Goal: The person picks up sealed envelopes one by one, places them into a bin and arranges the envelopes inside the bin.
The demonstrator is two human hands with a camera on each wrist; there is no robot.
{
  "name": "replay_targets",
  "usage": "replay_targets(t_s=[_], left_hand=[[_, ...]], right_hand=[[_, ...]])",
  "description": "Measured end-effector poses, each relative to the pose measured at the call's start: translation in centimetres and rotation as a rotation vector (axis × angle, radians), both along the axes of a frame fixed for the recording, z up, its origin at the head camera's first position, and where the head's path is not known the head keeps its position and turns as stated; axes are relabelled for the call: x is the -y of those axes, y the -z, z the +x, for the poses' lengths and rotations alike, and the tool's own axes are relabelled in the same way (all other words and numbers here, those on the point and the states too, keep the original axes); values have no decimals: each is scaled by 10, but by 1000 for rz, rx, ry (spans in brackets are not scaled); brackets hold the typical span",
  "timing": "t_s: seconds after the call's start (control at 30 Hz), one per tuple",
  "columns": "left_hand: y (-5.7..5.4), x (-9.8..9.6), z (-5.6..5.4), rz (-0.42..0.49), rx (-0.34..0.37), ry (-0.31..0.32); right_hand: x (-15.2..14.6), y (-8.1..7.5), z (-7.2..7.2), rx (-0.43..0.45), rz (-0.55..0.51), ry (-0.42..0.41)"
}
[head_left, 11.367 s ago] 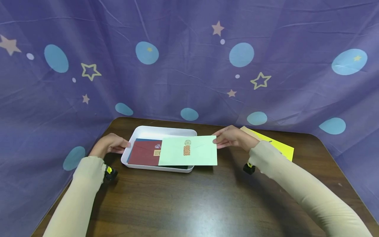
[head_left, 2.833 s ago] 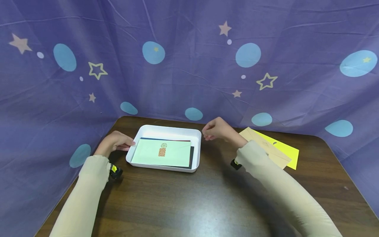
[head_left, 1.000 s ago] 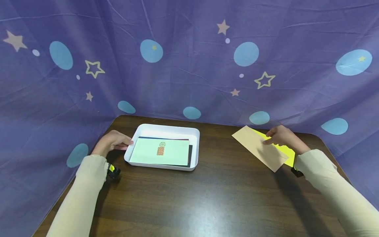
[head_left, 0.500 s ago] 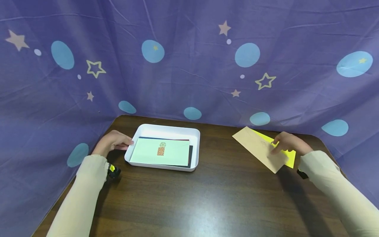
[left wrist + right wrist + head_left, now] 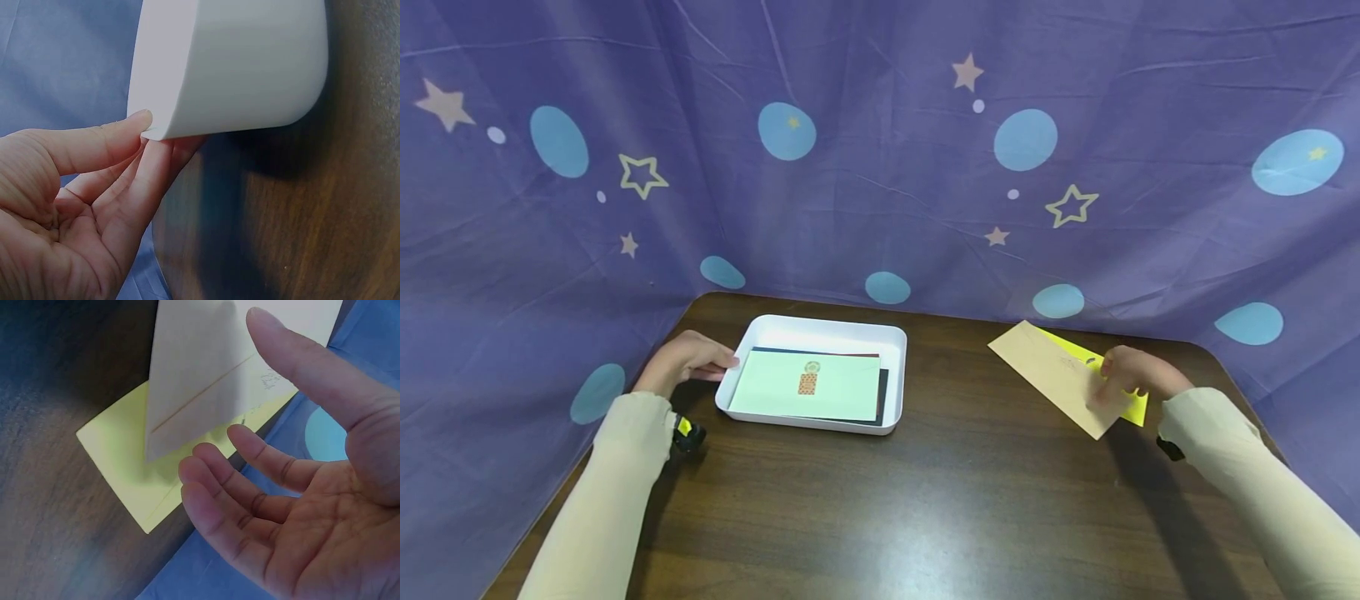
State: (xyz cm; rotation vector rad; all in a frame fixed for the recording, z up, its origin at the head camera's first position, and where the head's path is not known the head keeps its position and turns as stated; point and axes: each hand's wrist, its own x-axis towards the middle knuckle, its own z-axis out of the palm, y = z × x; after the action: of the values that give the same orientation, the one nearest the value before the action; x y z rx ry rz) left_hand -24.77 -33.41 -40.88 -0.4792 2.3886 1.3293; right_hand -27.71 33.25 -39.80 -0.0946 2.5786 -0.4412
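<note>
My left hand pinches the left rim of the white plastic tray; in the left wrist view the thumb lies over the rim and the fingers under it. In the tray lies a mint green envelope with a patterned sticker and a round stamp, on top of dark envelopes whose edges peek out. To the right, my right hand is at the right end of a tan envelope. In the right wrist view its thumb is over the tan envelope and apart from the loosely bent fingers. A yellow envelope lies partly underneath.
Everything stands on a dark brown wooden table with rounded back corners. A purple curtain with stars and blue ovals hangs close behind its back edge and along both sides.
The mint green envelope went from my right hand into the tray. My right hand then moved right to the tan and yellow envelopes, lately slightly lower. My left hand stayed on the tray rim.
</note>
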Motion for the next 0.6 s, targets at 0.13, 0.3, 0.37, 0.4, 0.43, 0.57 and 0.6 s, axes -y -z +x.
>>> replay_targets(t_s=[0.13,0.3,0.37,0.4,0.43,0.57,0.6], left_hand=[[-1,-1,1,3,0,-5],[0,-2,0,7,-1,-11],[0,-1,-1,4,-1,-12],[0,-1,-1,3,0,-13],[0,-1,-1,3,0,-13],[-1,-2,1,7,3,-16],[-2,-2,1,8,4,-16]], right_hand=[[-2,5,0,-10,23,7],[-2,10,-1,-11,52,15],[-3,11,-1,-15,51,14],[-4,12,-1,-14,50,17],[-4,12,-1,-14,47,20],[-5,14,-1,-17,31,31],[-6,15,-1,-19,24,33]])
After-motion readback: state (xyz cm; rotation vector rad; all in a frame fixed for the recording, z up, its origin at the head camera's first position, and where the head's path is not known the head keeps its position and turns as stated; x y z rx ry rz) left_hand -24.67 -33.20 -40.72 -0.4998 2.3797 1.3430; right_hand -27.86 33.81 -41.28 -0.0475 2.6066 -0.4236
